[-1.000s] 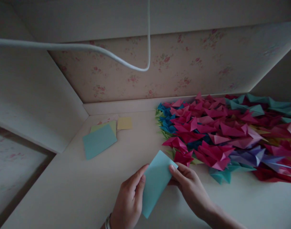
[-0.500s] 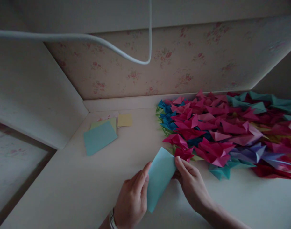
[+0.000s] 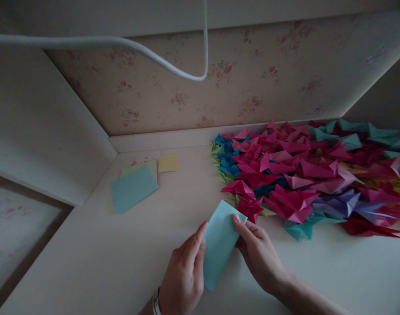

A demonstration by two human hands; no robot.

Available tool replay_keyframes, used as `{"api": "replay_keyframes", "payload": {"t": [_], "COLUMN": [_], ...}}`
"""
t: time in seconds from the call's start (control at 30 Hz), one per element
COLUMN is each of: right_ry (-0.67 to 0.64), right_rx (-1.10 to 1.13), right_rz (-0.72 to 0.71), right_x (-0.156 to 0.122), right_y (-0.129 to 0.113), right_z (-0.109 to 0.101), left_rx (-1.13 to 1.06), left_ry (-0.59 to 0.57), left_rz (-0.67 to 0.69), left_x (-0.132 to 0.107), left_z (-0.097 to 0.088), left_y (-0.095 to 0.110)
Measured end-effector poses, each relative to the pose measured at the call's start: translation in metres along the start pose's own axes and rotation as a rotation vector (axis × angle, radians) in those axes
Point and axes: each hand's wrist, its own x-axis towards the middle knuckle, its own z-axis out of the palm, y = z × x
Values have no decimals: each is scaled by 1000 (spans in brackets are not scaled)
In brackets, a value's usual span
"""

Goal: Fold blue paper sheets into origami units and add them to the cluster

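Between my two hands is a light-blue sheet of folded paper, a tilted oblong just above the white desk. My left hand grips its left long edge, thumb and fingers close together. At the upper right corner my right hand pinches the sheet, with the thumb on top and the fingers underneath, partly hidden. Beyond the right hand lies a wide spread of folded paper shapes in pink, blue, green, purple and red.
Flat sheets lie at the back left: a blue sheet, a green sheet under it and a small yellow sheet. A white cable hangs in front of the flowered wall. A white panel bounds the desk's left.
My right thumb has slid inward from the paper's right edge onto its top face near the corner. The left hand keeps its grip. The view has shifted slightly.
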Motion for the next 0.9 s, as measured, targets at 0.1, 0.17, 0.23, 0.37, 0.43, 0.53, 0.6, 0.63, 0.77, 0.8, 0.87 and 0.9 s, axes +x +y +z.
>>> {"api": "replay_keyframes", "payload": {"t": [0.1,0.17,0.23,0.37,0.43,0.53,0.6,0.63,0.77,0.8,0.87,0.9], "right_ry": [49,66,63,-20,-75,-98,-83,-83,-195,-214,-215,-220], "right_rx": [8,8,5,-63,-145,-254,-280,-280,-309,-334,-369,-369], "right_rz": [-58,-72,-66,-19,15,34,19,16,56,58,45,40], "right_x": [4,5,5,2,-1,-3,-3,-4,-6,-6,-8,-8], "right_y": [-4,-4,-3,-2,-2,-3,-3,-3,-4,-4,-4,-3], "right_z": [-5,-6,-6,-2,1,6,7,8,9,9,9,9], "left_rx": [-83,-112,-129,-120,-104,-88,-81,-80,-85,-88,-88,-85], "left_ry": [-26,-36,-37,1,19,29,31,32,32,27,19,18], "left_rz": [-109,-161,-188,-199,-202,-201,-196,-192,-180,-183,-184,-183], "left_x": [2,3,3,4,5,5,5,4,3,3,4,4], "left_z": [-2,-2,-3,-4,-5,-7,-7,-8,-7,-7,-7,-7], "left_y": [4,5,6,6,5,4,3,3,3,3,4,4]}}
